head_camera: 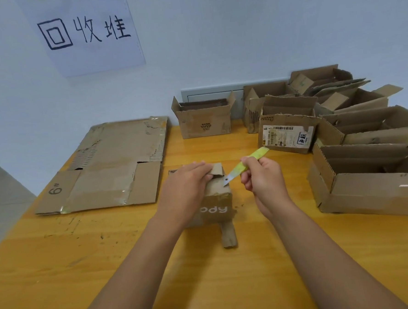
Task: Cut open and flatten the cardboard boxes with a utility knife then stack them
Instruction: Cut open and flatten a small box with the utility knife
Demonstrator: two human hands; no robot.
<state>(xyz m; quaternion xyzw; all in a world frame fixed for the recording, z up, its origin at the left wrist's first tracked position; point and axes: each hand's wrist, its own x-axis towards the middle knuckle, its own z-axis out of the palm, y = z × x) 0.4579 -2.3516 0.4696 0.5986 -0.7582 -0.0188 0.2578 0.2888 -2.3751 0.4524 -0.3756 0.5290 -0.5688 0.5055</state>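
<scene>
A small brown cardboard box [219, 202] with white letters on its front stands at the middle of the wooden table [62, 270]. My left hand [186, 191] lies over its top and pinches a raised flap. My right hand [263, 181] grips a yellow-green utility knife [245, 163], whose blade tip touches the box's top right edge. A torn strip of cardboard hangs from the box's front onto the table. A large flattened box [108, 167] marked "6#" lies at the left.
Several opened cardboard boxes crowd the back and right of the table, among them one with a shipping label [287, 132] and a long one [367, 180] near the right edge. A paper sign [83, 32] hangs on the wall.
</scene>
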